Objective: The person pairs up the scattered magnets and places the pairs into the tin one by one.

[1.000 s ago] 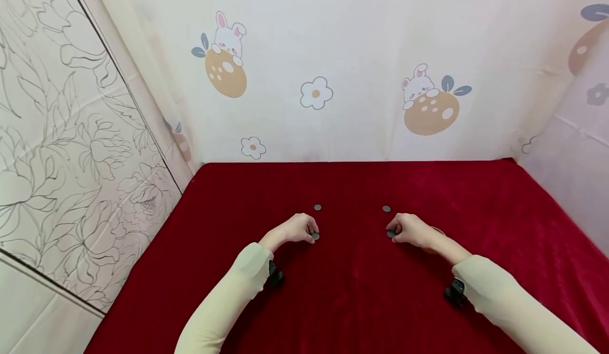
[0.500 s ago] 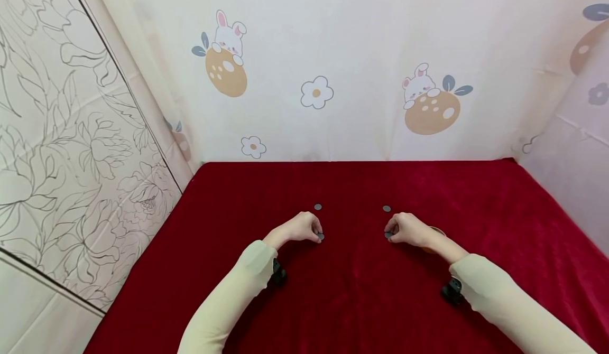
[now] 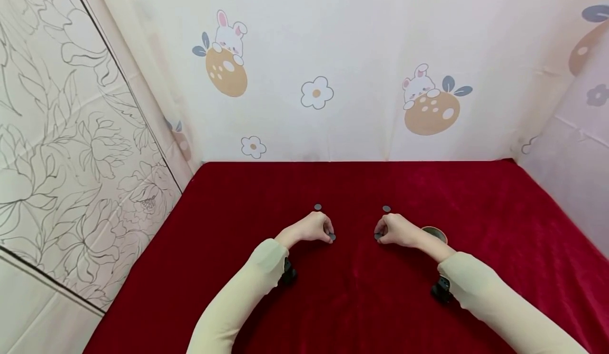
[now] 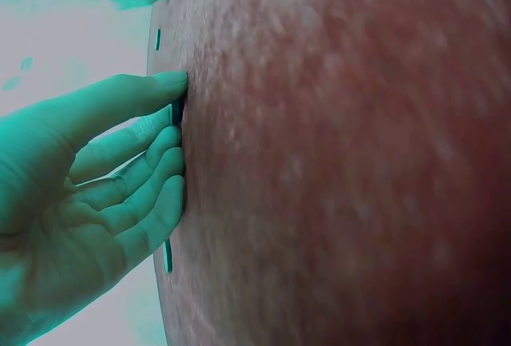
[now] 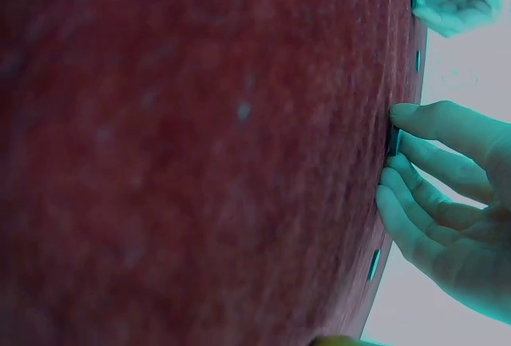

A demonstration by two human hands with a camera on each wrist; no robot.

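Note:
In the head view my left hand (image 3: 315, 226) is low over the red cloth, pinching a small flat grey disc (image 3: 332, 236) at its edges between thumb and fingers. Facing it, my right hand (image 3: 397, 231) holds a matching disc (image 3: 378, 236) the same way. Both wrist views show the fingertips right at the cloth, with the left-hand disc (image 4: 177, 113) and the right-hand disc (image 5: 394, 141) between thumb and index finger. Behind the hands lie two more grey discs, the left one (image 3: 317, 206) just beyond my left knuckles and the right one (image 3: 386, 208) beyond my right hand.
A small round dish (image 3: 435, 234) with a tan rim sits partly hidden behind my right forearm. Red velvety cloth (image 3: 352, 301) covers the table. A pale printed curtain (image 3: 357, 37) hangs along the back edge, and more fabric closes off both sides.
Both hands have moved inward toward each other with their discs, narrowing the gap. More of the dish shows behind my right forearm. The two rear discs have stayed put.

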